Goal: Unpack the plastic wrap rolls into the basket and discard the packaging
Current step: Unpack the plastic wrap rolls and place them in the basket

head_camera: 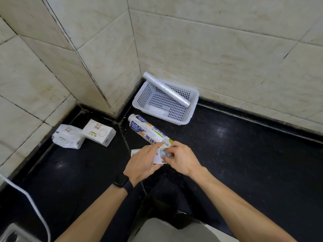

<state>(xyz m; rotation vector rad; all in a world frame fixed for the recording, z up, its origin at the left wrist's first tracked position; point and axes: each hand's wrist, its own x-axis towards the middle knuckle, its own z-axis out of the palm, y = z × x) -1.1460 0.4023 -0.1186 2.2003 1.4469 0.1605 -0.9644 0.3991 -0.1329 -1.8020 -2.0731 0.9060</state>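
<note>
In the tiled corner of the black desk [244,154], the white basket [194,102] holds one bare roll [167,89], propped slantwise with its upper end over the rim. Just in front lies the wrapped roll [148,130], its near end between both hands. The left hand [141,161] grips the printed wrapper [158,154], and the right hand [181,158] pinches the crumpled end beside it. The risk, I judge, lies in the tear. A sharp pull could send the round roll skidding over the smooth desk toward the tissue packs [83,135], or snag its own outer film. A bump to the basket could tip the propped roll out.
</note>
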